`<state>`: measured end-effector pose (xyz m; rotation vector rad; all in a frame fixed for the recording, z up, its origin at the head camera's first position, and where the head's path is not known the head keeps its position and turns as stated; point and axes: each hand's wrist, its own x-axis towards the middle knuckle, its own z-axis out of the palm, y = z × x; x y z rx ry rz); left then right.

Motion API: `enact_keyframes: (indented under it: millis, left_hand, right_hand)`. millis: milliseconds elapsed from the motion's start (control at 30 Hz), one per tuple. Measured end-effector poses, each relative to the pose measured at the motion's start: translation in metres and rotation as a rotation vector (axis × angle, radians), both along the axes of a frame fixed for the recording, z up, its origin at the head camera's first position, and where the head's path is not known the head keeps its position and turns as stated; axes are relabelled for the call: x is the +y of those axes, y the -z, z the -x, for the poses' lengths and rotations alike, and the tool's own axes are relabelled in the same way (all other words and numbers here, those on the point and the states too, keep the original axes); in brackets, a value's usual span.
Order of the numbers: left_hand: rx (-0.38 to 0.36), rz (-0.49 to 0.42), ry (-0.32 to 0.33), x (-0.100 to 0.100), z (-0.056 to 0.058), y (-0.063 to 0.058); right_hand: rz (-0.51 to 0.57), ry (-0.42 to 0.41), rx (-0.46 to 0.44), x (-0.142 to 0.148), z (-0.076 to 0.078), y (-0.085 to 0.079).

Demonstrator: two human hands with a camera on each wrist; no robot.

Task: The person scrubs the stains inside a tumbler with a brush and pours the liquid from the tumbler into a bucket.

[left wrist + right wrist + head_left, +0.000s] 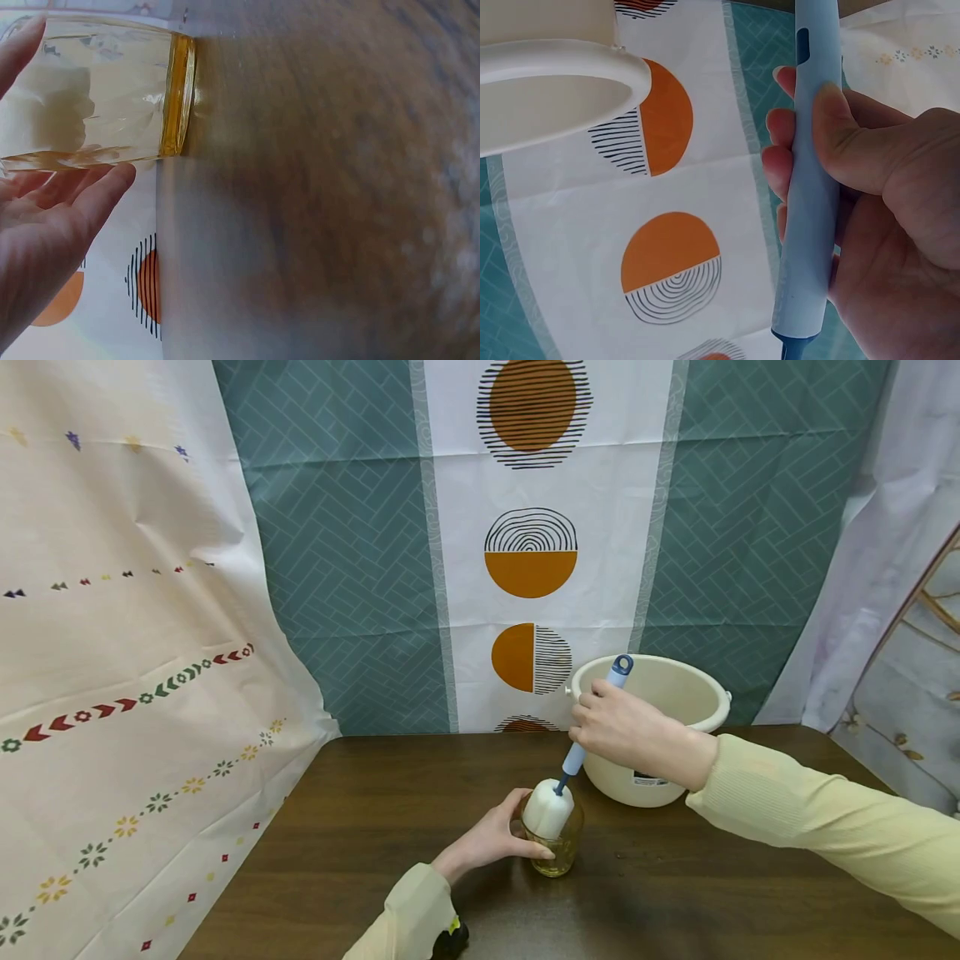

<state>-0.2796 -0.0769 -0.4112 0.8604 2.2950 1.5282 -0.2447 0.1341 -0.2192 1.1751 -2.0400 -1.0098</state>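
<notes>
An amber glass point(566, 853) stands on the table, and the left hand point(495, 837) holds it with thumb and fingers around its side. In the left wrist view the clear yellow wall of the glass point(127, 97) and its thick base show. The right hand point(633, 727) grips the light blue handle of a bottle brush point(810, 180), fingers and thumb wrapped around it. The brush's white sponge head point(548, 810) sits partly inside the glass, its top above the rim. The handle leans up and to the right.
A cream bucket point(637, 777) stands behind the glass to the right, close to the right forearm. The brown wooden table point(390, 802) ends at a patterned curtain point(352, 568). A white embroidered cloth point(150, 635) hangs on the left.
</notes>
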Motion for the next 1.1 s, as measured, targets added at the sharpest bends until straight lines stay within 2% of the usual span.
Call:
enact_keyframes:
  millis: [500, 700, 833, 1100]
  left_hand:
    - [-0.008, 0.013, -0.004, 0.0, -0.001, 0.0]
    - [0.009, 0.06, -0.03, -0.001, -0.001, 0.0]
    - [0.004, 0.059, -0.039, -0.002, -0.001, 0.0]
    - [0.026, 0.026, -0.007, -0.001, -0.001, 0.001]
  right_hand:
    - [0.07, 0.009, -0.065, 0.013, 0.01, 0.0]
    - [0.079, 0.008, -0.058, 0.015, 0.009, -0.001]
    - [0.074, 0.013, -0.053, 0.015, 0.008, -0.002]
    - [0.056, 0.044, -0.046, 0.016, 0.004, -0.002]
